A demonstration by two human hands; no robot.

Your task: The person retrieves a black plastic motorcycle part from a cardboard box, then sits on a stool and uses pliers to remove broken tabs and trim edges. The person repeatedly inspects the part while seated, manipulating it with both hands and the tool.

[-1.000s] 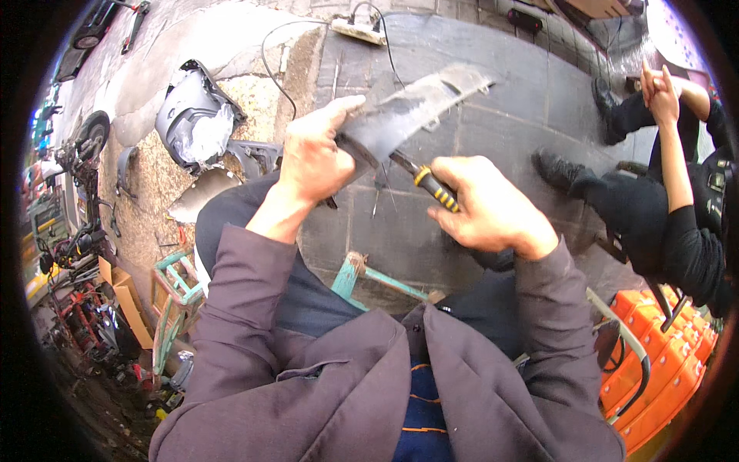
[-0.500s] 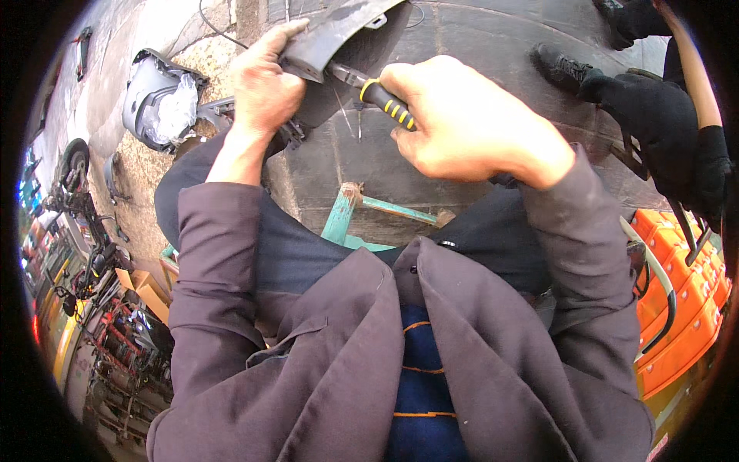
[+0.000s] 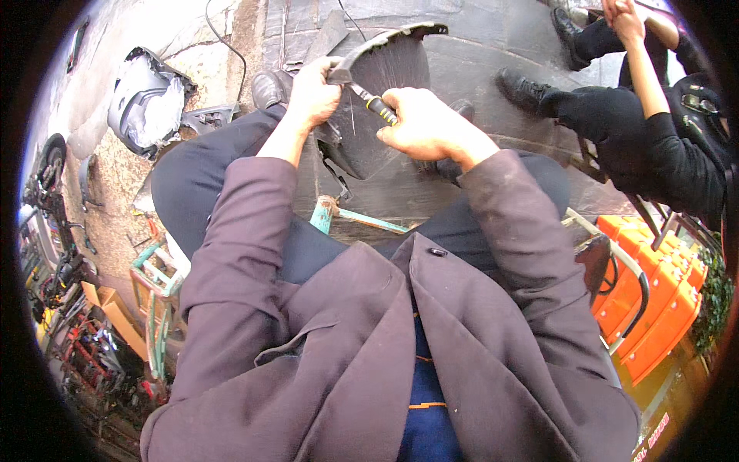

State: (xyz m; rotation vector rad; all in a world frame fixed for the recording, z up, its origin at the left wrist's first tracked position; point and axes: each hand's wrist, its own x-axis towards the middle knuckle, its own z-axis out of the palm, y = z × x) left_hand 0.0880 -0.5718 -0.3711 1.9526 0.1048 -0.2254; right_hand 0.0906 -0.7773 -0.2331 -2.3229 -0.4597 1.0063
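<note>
Two hands at work, listed near to far.

1. Stool [image 3: 339, 215]: teal frame showing between your knees; you sit on it, which brings the work up over your lap.
2. Right hand [image 3: 419, 127]: grip closed tight round the screwdriver [image 3: 375, 104], black-and-yellow handle, fingers wrapped fully, no gap. The shaft points left toward the other hand, so the tip meets the part where that hand braces it. The tip itself is hidden.
3. Left hand [image 3: 312, 92]: grip pressed together on the near-left edge of the panel [image 3: 389, 73], thumb on top, fingers under. It likely steadies the panel against the push of the tool.
4. Panel: dark curved plastic piece, held in the air above your knees, tilted up and away from you, its far rim raised.
5. Shoe [image 3: 269, 88]: yours, just beyond the left hand, on the paving.
6. Grey shell [image 3: 146, 104]: moulded plastic part, lying on the ground well to the left.
7. Second person [image 3: 654, 131]: in black, seated far right, hands raised and apart from yours.
8. Orange crates [image 3: 658, 308]: beside you on the right.
</note>
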